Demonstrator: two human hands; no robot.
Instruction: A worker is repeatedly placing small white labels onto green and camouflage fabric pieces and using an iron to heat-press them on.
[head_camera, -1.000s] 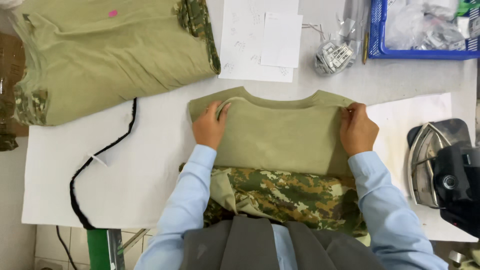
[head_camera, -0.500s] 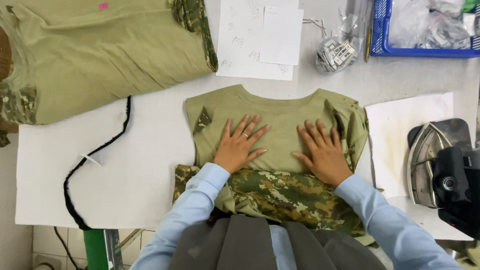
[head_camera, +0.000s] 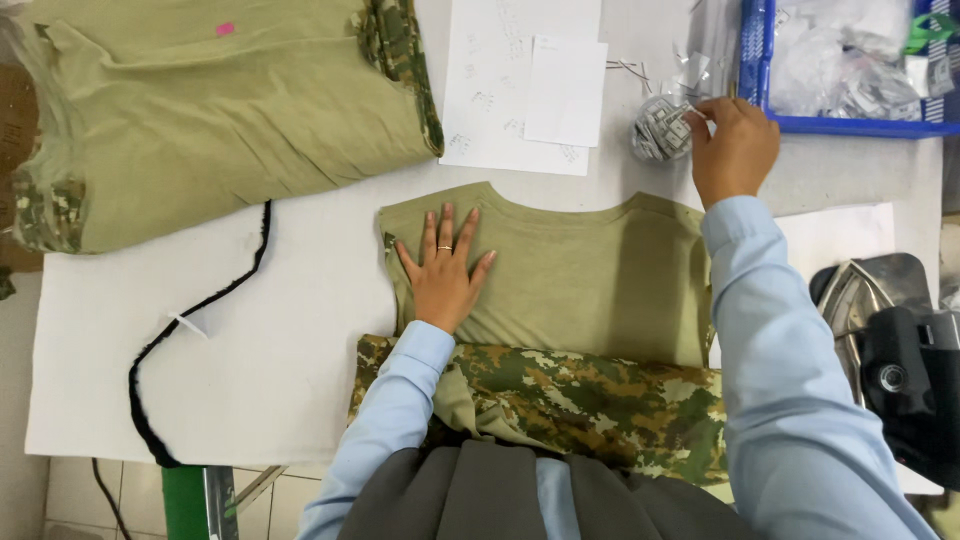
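An olive shirt (head_camera: 590, 275) with camouflage sleeves lies folded on the white table (head_camera: 300, 330), collar toward the far side. My left hand (head_camera: 443, 268) rests flat on its left half, fingers spread. My right hand (head_camera: 733, 146) reaches past the shirt's collar to a small bundle of grey-white tags (head_camera: 660, 128) and pinches at them with the fingertips. A camouflage part of the shirt (head_camera: 590, 400) hangs over the near edge toward my body.
A pile of similar olive garments (head_camera: 210, 110) lies at the far left. White paper sheets (head_camera: 525, 80) sit beyond the shirt. A blue tray (head_camera: 800, 122) of plastic bags stands far right. An iron (head_camera: 880, 340) is at the right edge. A black cord (head_camera: 200, 320) curves at left.
My right hand has lifted off the shirt and reached to the bundle of tags at the back. My left hand stays flat on the shirt.
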